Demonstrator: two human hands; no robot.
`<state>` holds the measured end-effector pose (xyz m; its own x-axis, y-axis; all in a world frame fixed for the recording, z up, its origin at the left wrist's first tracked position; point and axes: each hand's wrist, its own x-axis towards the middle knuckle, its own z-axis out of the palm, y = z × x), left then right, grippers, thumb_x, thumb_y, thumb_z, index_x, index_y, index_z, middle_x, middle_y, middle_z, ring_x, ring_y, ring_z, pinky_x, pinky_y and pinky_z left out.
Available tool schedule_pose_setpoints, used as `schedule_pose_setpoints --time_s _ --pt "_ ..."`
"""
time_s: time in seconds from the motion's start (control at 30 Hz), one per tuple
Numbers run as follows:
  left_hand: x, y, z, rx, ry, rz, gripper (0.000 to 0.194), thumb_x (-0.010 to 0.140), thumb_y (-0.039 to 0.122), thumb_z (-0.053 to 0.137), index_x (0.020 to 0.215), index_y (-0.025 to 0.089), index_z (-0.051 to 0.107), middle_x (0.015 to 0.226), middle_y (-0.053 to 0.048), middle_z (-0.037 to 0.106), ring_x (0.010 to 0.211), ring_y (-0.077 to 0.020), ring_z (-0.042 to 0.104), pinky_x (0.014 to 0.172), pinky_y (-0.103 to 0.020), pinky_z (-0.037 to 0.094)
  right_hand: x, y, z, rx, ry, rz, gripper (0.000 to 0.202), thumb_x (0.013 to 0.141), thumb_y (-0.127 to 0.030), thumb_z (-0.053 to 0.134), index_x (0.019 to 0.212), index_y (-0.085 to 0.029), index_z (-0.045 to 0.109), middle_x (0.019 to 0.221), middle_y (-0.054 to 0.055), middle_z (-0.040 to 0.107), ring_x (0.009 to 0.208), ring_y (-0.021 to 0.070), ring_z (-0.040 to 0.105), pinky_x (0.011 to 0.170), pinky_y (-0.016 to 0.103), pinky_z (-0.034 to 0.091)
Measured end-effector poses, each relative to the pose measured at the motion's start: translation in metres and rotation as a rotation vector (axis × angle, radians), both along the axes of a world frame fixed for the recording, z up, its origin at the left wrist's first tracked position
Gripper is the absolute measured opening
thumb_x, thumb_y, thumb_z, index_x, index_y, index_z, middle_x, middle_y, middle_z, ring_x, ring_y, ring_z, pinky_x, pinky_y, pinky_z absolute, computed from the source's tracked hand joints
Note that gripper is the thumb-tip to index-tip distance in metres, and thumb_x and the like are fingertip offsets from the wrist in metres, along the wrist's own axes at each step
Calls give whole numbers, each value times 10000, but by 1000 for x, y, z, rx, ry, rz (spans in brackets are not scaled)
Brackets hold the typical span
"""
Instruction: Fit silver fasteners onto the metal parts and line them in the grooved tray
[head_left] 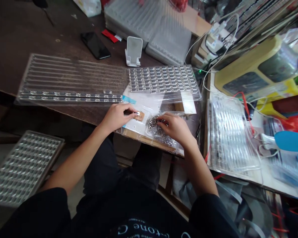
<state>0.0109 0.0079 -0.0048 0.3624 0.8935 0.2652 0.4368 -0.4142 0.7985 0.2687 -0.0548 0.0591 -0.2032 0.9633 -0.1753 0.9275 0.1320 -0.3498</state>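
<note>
My left hand (118, 116) is closed in a pinch on a small silvery part (138, 113), at a small brown block (140, 117) on a white sheet (133, 125). My right hand (175, 127) reaches into a clear plastic bag (151, 131) of small shiny metal pieces (153, 122). Its fingers are curled together among the pieces; whatever they grip is hidden. Just beyond my hands, a clear ribbed tray (72, 74) has rows of small metal-shelled connectors (72, 98) along its near side. To its right, another clear tray (197, 94) carries many similar connectors (161, 77).
Behind the trays are a black phone (95, 45), a white phone stand (134, 51) and stacked clear trays (169, 41). A filled tray (22, 165) sits lower left. At right are a yellow machine (250, 71), cables, more trays (228, 132) and a blue paddle-shaped object (291, 141).
</note>
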Motion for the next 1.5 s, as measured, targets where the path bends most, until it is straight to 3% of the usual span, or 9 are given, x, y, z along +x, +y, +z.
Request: schedule_pose_setpoints --time_s 0.17,0.47,0.6,0.73,0.93,1.1,1.27,1.4,1.5 --pt "0 -1 3 38 42 28 51 821 269 732 795 230 751 894 -23 783 838 -206 710 800 -340 576 -4 -3 -6 6 -70 -18 296 932 -290 644 1216 -236 705 1159 83 729 944 257 685 725 346 462" --pt "-1 -2 1 101 43 -26 59 851 218 712 828 213 766 906 -23 789 863 -206 716 826 -336 558 -8 -1 -10 -24 -48 -4 176 955 -164 557 977 -208 727 1059 77 736 923 222 669 752 312 441" --pt "-1 -2 -5 126 53 -38 39 854 200 727 860 214 763 922 -29 785 882 -213 714 833 -351 554 -9 -4 -12 -13 -48 -3 171 974 -162 519 984 -185 688 1048 106 720 921 242 661 755 324 438" --pt "-1 -3 -5 138 36 -30 30 865 212 728 877 212 755 918 -31 777 880 -216 707 831 -362 553 -8 -4 -14 74 67 -1 147 968 -153 506 1013 -160 645 984 116 717 895 251 657 767 337 448" --pt "-4 -2 2 73 -153 176 115 900 246 687 975 175 739 948 -51 778 875 -184 721 823 -302 561 -35 16 -14 161 333 22 200 974 -165 507 990 -184 706 948 72 759 865 201 688 802 299 471" --pt "-1 0 2 102 -154 146 183 938 247 625 1068 166 726 993 -58 772 867 -173 712 818 -289 560 -62 35 -29 204 409 73 184 932 -132 558 946 -173 737 953 79 752 866 194 679 801 288 482" --pt "0 -1 2 110 -145 158 132 931 246 649 976 169 746 932 -49 781 818 -171 719 786 -285 565 -73 32 -38 170 258 105 236 951 -112 514 980 -184 737 976 83 737 893 201 674 835 296 492" --pt "0 -2 2 76 -161 174 108 897 247 701 965 178 750 911 -38 787 812 -175 736 779 -278 578 -81 26 -33 131 -6 169 286 997 -132 471 1116 -181 726 1094 128 710 948 225 667 778 298 483" --pt "2 -1 2 102 -125 172 107 906 243 690 975 184 747 931 -39 787 828 -180 737 788 -286 573 -80 24 -30 114 -28 198 291 1006 -152 485 1157 -195 731 1084 124 714 924 226 681 742 295 484"
